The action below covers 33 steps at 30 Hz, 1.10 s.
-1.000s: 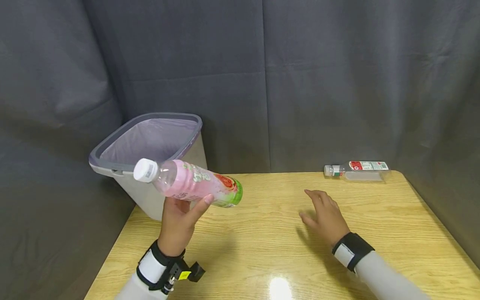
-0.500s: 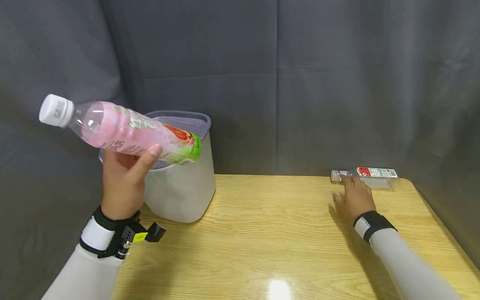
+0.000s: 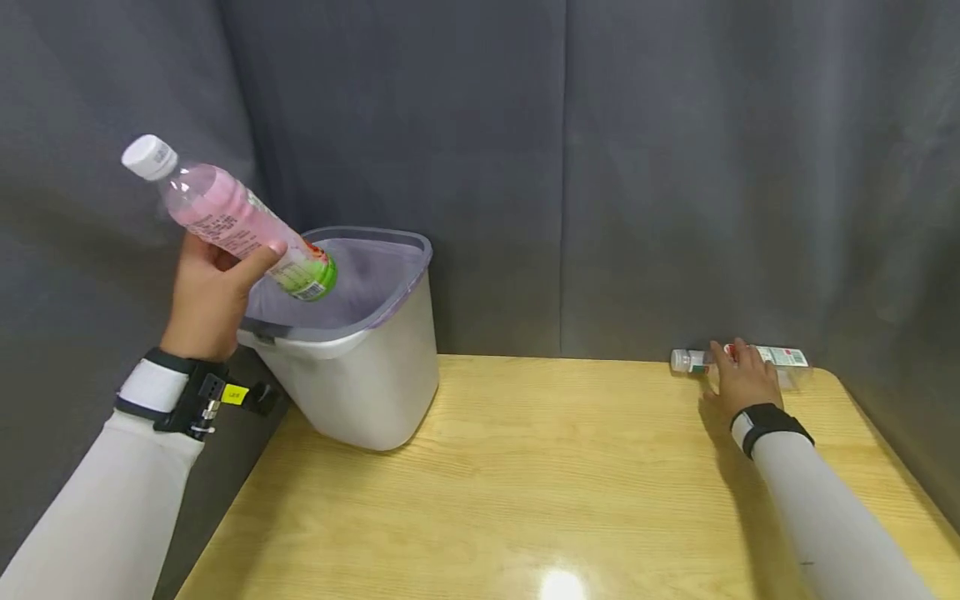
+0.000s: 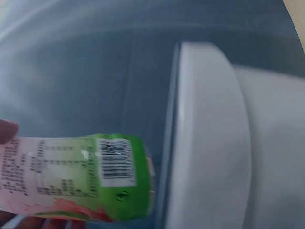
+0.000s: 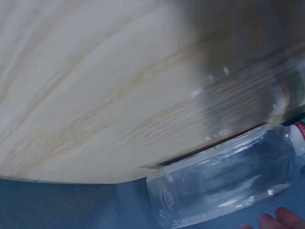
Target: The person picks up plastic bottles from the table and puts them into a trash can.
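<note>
Pink bottle [image 3: 234, 223] with green base and white cap, grey bin [image 3: 352, 350], yellow wood-grain table [image 3: 540, 483].

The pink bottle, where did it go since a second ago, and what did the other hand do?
The left hand lifted the pink bottle from over the table up above the bin, base tipped down. The right hand reached out onto the clear bottle. The bin and clear bottle stayed put.

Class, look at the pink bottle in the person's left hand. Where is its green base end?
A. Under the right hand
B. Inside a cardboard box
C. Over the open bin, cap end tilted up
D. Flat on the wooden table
C: the left hand holds the pink bottle tilted, its green base above the bin opening.
</note>
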{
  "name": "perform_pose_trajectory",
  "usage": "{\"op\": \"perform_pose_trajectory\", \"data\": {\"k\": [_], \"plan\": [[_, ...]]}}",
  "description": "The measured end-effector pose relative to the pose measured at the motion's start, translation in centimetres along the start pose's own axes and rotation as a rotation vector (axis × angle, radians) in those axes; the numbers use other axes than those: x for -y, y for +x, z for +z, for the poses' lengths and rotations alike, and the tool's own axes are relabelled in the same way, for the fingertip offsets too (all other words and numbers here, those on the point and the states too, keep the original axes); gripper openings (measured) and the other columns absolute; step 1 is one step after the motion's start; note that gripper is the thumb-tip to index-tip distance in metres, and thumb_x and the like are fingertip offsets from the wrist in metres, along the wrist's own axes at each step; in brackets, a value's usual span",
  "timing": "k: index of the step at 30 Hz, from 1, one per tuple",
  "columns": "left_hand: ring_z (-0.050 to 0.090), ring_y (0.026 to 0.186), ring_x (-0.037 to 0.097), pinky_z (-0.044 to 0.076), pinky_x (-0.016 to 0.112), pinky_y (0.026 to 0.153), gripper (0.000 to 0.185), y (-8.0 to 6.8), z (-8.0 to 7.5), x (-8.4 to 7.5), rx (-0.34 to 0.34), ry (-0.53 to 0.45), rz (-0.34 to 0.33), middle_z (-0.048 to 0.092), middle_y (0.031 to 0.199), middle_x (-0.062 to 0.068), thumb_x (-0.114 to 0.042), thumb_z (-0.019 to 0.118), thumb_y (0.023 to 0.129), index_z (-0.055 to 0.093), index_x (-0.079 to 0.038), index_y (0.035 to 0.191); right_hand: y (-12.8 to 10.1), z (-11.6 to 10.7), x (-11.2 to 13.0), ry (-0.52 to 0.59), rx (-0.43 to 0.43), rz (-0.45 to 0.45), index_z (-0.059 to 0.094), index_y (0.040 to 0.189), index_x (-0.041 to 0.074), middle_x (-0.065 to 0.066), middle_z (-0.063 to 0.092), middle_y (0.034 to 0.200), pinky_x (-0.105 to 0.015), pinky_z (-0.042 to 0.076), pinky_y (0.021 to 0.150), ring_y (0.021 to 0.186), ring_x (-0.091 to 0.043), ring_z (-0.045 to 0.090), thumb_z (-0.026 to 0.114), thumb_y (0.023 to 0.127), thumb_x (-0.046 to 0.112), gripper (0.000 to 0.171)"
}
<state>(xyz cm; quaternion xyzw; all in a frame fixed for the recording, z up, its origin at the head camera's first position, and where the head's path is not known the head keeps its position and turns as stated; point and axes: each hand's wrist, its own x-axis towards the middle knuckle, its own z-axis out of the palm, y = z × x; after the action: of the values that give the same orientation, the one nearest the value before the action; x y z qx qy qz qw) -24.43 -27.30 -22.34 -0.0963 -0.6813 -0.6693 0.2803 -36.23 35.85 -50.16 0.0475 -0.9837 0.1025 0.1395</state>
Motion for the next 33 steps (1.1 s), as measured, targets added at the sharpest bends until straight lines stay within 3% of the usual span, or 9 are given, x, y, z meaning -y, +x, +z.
{"op": "perform_pose_trajectory", "data": {"k": [3,7,11,15,20,24,28,33], "plan": [[0.05,0.12,0.014,0.045,0.024,0.103,0.061,0.7,-0.5,1.2,0.03,0.127,-0.109,0.052,0.127,-0.005,-0.008,0.072,0.088,0.039,-0.021,0.137,0.0,0.5,-0.8,-0.023,0.008,-0.014,0.033,0.147,0.004,-0.038,0.027,0.147,-0.075,0.017,0.109,0.136,-0.058,0.022,0.078,0.079,0.018,0.083],[0.047,0.121,0.012,0.039,0.038,0.11,0.069,1.0,-0.7,2.1,0.037,0.298,-0.181,0.047,0.131,-0.006,-0.02,0.072,0.09,0.03,-0.021,0.145,-0.1,0.9,-1.3,-0.053,-0.001,-0.038,0.037,0.145,0.005,-0.036,0.032,0.142,-0.075,0.02,0.106,0.134,-0.055,0.026,0.074,0.082,0.011,0.073],[0.044,0.12,0.011,0.041,0.034,0.103,0.081,0.9,-0.7,2.2,0.011,0.422,-0.207,0.041,0.142,0.003,-0.031,0.07,0.091,0.02,-0.021,0.153,-0.2,1.0,-1.5,-0.074,-0.005,-0.043,0.044,0.14,0.006,-0.036,0.035,0.134,-0.076,0.02,0.104,0.13,-0.056,0.029,0.069,0.083,0.0,0.063],[0.043,0.124,0.014,0.044,0.027,0.098,0.081,0.5,-0.4,2.0,-0.03,0.467,-0.185,0.038,0.15,0.008,-0.031,0.071,0.091,0.022,-0.024,0.155,-0.2,0.9,-1.5,-0.118,-0.005,-0.04,0.052,0.131,0.004,-0.036,0.037,0.125,-0.078,0.024,0.099,0.124,-0.057,0.032,0.065,0.085,0.001,0.048],[0.043,0.133,0.015,0.038,0.027,0.102,0.071,-0.1,0.5,1.2,-0.122,0.483,-0.047,0.047,0.146,0.005,-0.023,0.074,0.088,0.036,-0.024,0.148,-0.5,0.5,-1.2,-0.162,-0.004,-0.039,0.055,0.123,0.002,-0.036,0.039,0.12,-0.075,0.029,0.094,0.121,-0.057,0.035,0.054,0.089,-0.002,0.034],[0.044,0.135,0.013,0.035,0.028,0.107,0.063,-1.5,1.5,0.1,-0.151,0.489,0.099,0.05,0.142,0.002,-0.018,0.073,0.086,0.044,-0.023,0.143,-0.9,0.1,-0.7,-0.132,-0.055,-0.046,0.056,0.123,0.003,-0.035,0.042,0.119,-0.072,0.03,0.095,0.119,-0.055,0.039,0.062,0.086,0.0,0.037],[0.046,0.131,0.01,0.036,0.027,0.107,0.057,-3.6,3.0,-0.9,-0.142,0.483,0.231,0.053,0.138,0.001,-0.014,0.073,0.086,0.05,-0.019,0.138,-1.2,-0.4,0.3,-0.073,-0.137,-0.104,0.057,0.121,0.004,-0.033,0.045,0.121,-0.07,0.032,0.097,0.117,-0.053,0.043,0.078,0.079,0.007,0.047],[0.053,0.122,0.012,0.043,0.025,0.102,0.05,-6.5,5.3,-0.9,-0.056,0.316,0.351,0.059,0.126,-0.003,0.002,0.07,0.084,0.055,-0.002,0.131,-2.1,-1.7,3.4,0.055,-0.251,-0.189,0.057,0.12,0.005,-0.032,0.049,0.12,-0.069,0.036,0.097,0.113,-0.052,0.048,0.085,0.073,0.009,0.055]]}}
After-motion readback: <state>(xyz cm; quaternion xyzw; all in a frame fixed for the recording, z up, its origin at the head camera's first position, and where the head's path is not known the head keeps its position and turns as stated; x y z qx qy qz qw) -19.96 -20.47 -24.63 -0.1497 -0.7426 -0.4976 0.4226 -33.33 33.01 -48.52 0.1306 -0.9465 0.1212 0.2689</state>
